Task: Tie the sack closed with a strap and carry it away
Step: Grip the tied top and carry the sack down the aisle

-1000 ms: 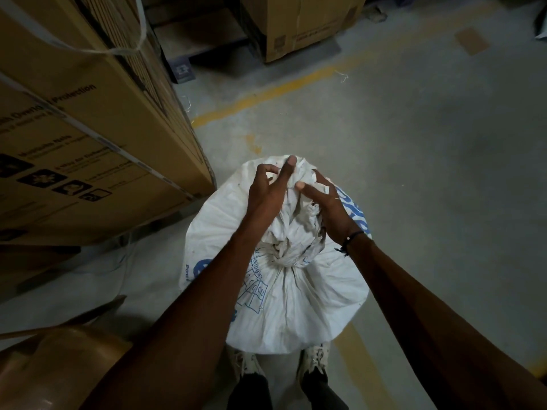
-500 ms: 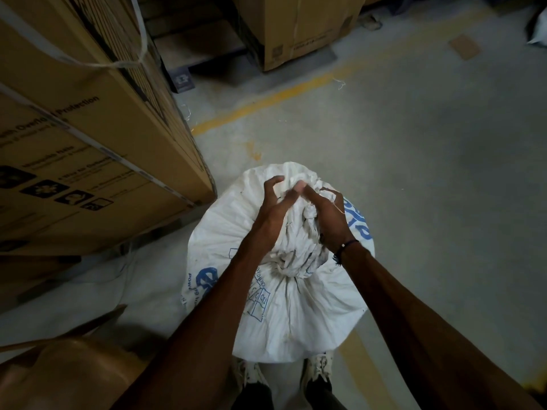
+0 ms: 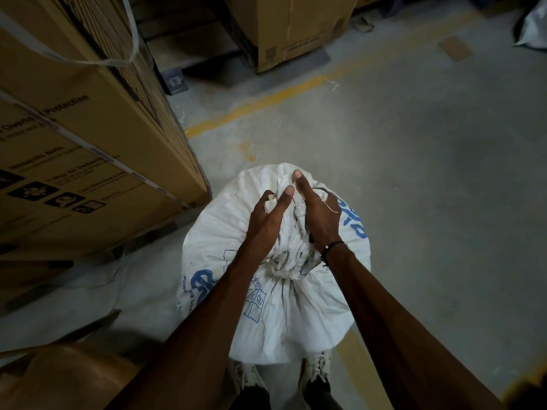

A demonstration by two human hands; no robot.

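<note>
Where hands (image 3: 296, 214) grip, sack (image 3: 296, 321) seems bunched.

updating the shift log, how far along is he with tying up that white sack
Done: the white woven sack with blue print has its mouth gathered into a bunched neck, with what looks like a pale strap wound round it. In hand: the left hand and right hand both grip the bunched cloth above. Left: lifting it off the grey concrete floor and carrying it away.

Both hands' (image 3: 268, 213) (image 3: 318, 214) curled grip, side-by-side
</note>
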